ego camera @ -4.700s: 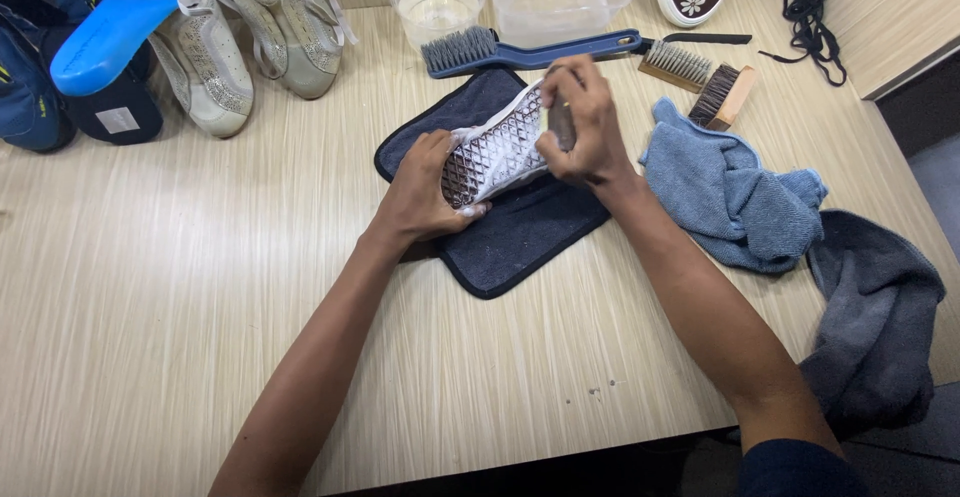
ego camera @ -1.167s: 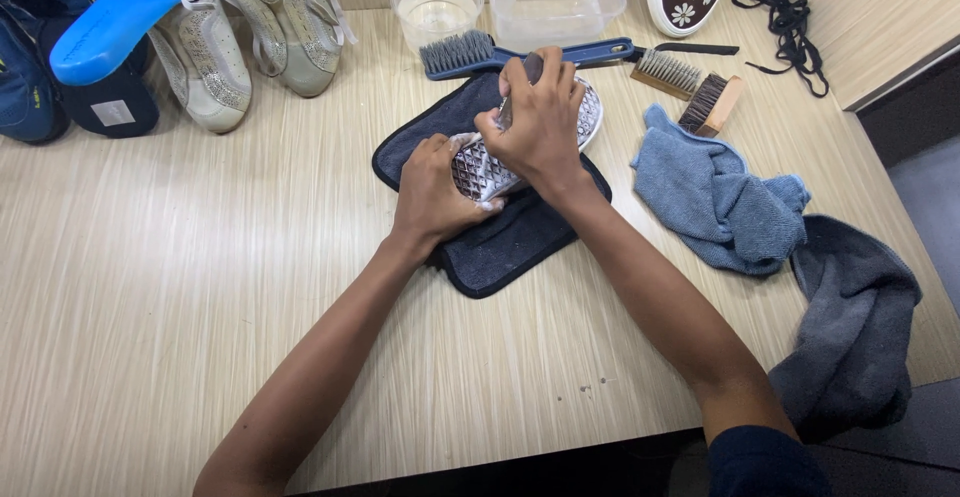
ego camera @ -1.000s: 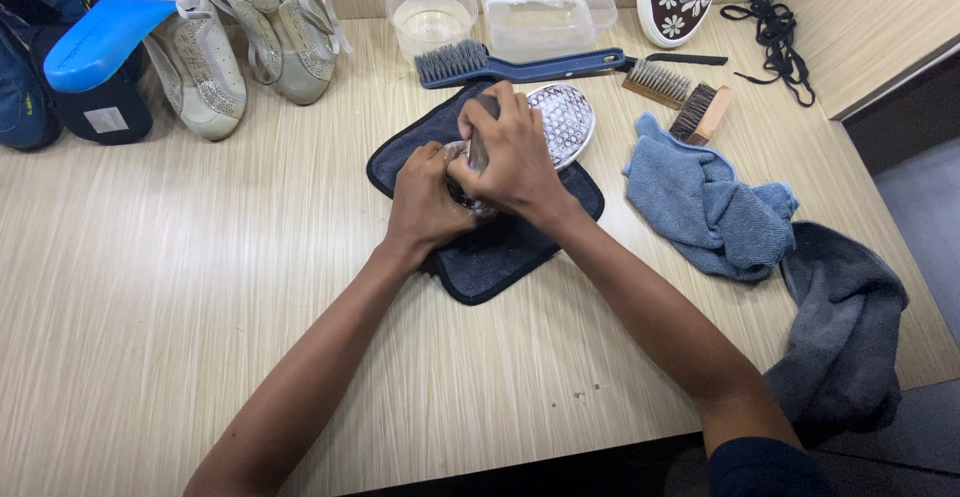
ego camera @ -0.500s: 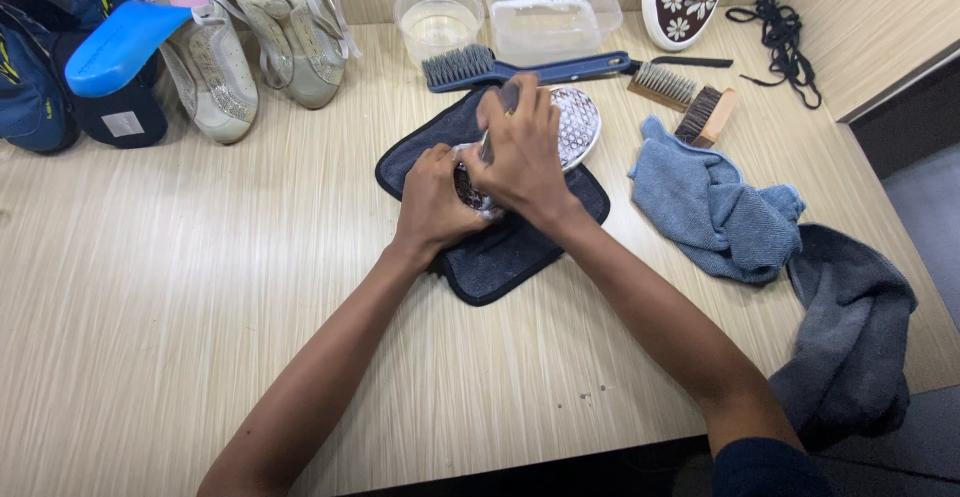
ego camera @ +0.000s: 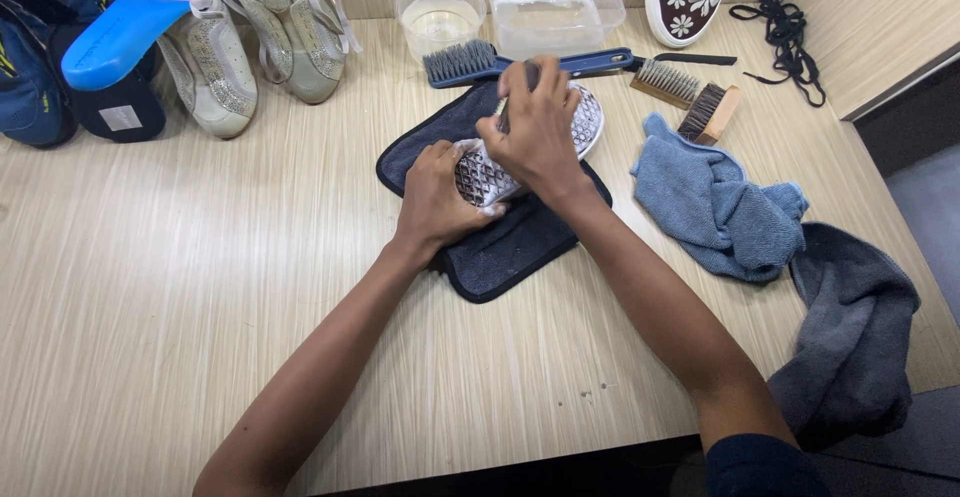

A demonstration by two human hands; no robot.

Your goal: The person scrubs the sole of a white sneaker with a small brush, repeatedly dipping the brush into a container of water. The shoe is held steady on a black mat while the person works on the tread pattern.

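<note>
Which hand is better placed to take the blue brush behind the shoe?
Probably the right hand. It lies over the shoe, next to the blue brush, though it grips a small tool. The left hand holds the shoe's near end, farther away.

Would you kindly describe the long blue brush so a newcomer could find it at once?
On the wooden table, look just beyond the dark mat, before the clear tubs. The long blue brush lies there; unlike the two short wooden brushes beside it, it has a long blue handle and grey bristles.
</note>
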